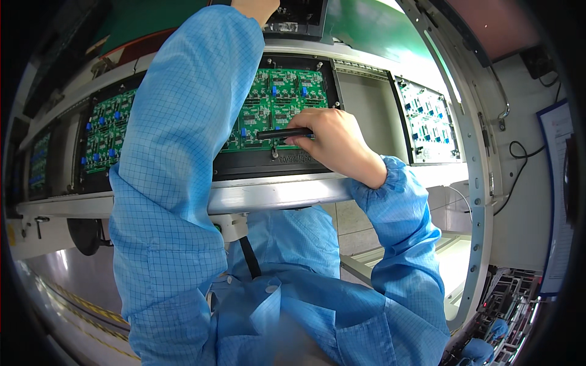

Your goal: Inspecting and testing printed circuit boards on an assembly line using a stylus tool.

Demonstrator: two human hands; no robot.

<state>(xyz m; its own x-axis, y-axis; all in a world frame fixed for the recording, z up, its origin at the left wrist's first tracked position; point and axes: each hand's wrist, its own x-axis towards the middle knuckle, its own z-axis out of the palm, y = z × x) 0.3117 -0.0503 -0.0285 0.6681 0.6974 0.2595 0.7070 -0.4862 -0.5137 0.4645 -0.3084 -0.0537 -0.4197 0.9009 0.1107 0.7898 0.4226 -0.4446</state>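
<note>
My right hand (329, 137) is closed around a slim black pen-shaped tool (284, 133). The tool lies almost level over the lower part of a green circuit board panel (282, 104) with blue components, set in a black carrier (268, 168). Whether its tip touches the board is unclear. My left arm stretches up across the left side of this panel and hides part of it. At the top edge, beside a black bin (296, 24), my left hand (255, 8) shows only in part; its fingers are out of the picture.
More carriers with green boards stand along the rail to the left (104, 131) and right (429, 119). A metal front rail (281, 194) runs between me and the boards. At the right are an upright metal frame (479, 256), a hanging cable (519, 155) and a blue-edged clipboard (558, 195).
</note>
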